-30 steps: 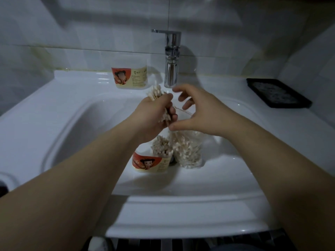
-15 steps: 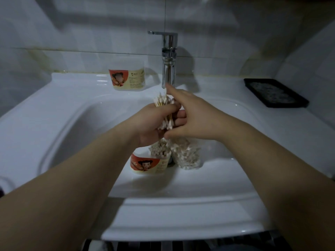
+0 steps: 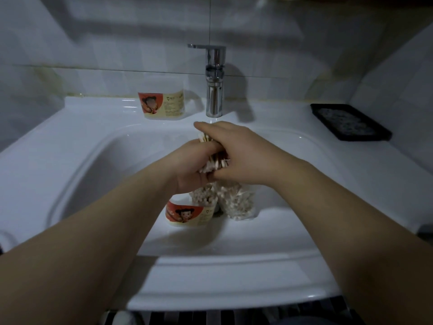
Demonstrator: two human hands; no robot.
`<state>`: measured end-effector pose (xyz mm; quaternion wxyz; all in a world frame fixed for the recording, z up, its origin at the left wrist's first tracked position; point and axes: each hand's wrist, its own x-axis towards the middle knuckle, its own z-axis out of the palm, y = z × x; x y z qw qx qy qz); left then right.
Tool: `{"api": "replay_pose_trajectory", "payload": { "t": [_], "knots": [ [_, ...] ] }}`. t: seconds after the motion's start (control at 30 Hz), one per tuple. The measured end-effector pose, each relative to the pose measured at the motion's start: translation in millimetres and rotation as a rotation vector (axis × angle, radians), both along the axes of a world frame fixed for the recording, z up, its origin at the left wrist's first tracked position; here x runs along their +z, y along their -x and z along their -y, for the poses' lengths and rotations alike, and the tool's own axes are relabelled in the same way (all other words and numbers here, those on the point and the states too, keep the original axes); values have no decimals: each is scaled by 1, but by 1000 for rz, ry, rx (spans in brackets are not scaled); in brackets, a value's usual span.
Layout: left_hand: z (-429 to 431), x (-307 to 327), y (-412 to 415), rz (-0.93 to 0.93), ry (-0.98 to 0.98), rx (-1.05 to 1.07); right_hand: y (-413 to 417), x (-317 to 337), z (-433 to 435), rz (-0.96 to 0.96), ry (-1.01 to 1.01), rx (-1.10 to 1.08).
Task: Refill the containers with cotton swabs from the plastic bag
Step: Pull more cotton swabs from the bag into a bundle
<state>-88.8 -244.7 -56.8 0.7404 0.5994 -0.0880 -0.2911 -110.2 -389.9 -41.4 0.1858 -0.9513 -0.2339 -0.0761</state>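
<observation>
Closing onto the bundle of cotton swabs (image 3: 212, 163), the right hand (image 3: 242, 152) was brought from the open, spread posture recorded one second before, when it was apart from the swabs, into contact with them. Its forefinger was laid across the far tips and its thumb was set against the near tips, so that the bundle was clasped end to end. The left hand (image 3: 186, 168) was kept curled round the middle of the same bundle, above the sink basin (image 3: 98, 174). The bundle was held just above the near container (image 3: 187, 213), which stood in the basin and was seen to hold swabs already. The plastic bag (image 3: 237, 202) stood just beside that container on its right, with swabs left inside. A second container (image 3: 161, 105) stood on the far ledge, left of the faucet (image 3: 214, 90); its fill could not be determined. The change was judged to be a squaring of the tips, made so that the bundle could be lowered into the near container without stray swabs being caught on the rim.
</observation>
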Motion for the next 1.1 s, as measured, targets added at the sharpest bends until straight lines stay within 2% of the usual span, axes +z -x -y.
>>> {"api": "replay_pose_trajectory", "payload": {
  "t": [0.07, 0.2, 0.37, 0.47, 0.57, 0.67, 0.77, 0.9, 1.1],
  "knots": [
    [0, 2, 1, 0, 7, -1, 0, 2, 0, 38, 6, -12],
    [0, 2, 0, -10, 17, 17, 2, 1, -1, -30, -56, 9],
    [1, 2, -2, -11, -43, 16, -2, 0, -3, 72, -69, -29],
    [3, 0, -3, -24, -5, 43, -1, 1, -2, 10, -113, -28],
    [2, -2, -10, -22, 4, 218, 2, 4, 3, -30, -215, -81],
    [-5, -1, -20, -27, 9, 410, 5, 12, 10, 20, -323, -213],
    [-9, -3, -24, -44, 20, 473, 6, 13, 13, -58, -150, -293],
    [-6, -11, -23, 37, -76, 411, 3, 2, 13, -224, 179, -284],
    [-4, -14, -22, 169, -185, 380, 8, 3, 6, -350, 262, -215]
  ]
}}
